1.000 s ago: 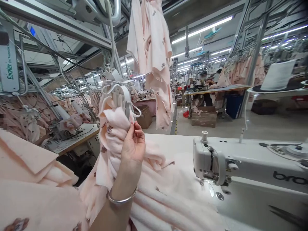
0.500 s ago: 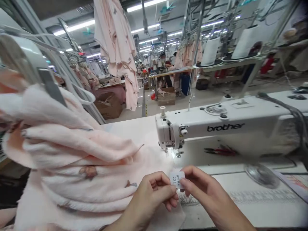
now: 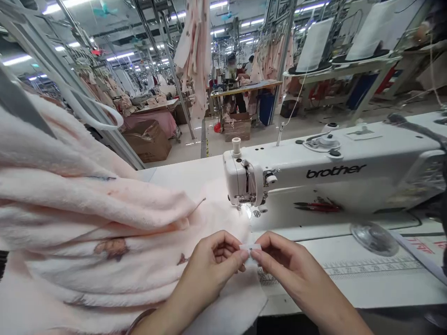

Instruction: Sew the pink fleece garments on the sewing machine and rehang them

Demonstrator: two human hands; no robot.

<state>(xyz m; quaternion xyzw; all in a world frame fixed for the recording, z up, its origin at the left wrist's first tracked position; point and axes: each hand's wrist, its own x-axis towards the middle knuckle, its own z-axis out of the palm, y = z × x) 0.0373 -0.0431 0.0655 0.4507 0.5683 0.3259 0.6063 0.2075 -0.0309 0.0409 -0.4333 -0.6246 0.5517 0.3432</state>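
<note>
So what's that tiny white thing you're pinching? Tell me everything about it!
It's a small white label, thin like cloth or paper. The left hand and right hand pinch it from both sides by the fingertips, hiding most of it. It's held just above the pink fabric, in front of the sewing machine. Any print is unreadable.

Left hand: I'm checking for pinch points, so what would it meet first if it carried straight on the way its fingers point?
The left hand points rightward, so it would first press into the small white label and the right hand pinching its other edge.

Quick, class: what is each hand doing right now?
Left hand: shut, pinching the small white label.
Right hand: shut, pinching the same label from the other side.
</note>
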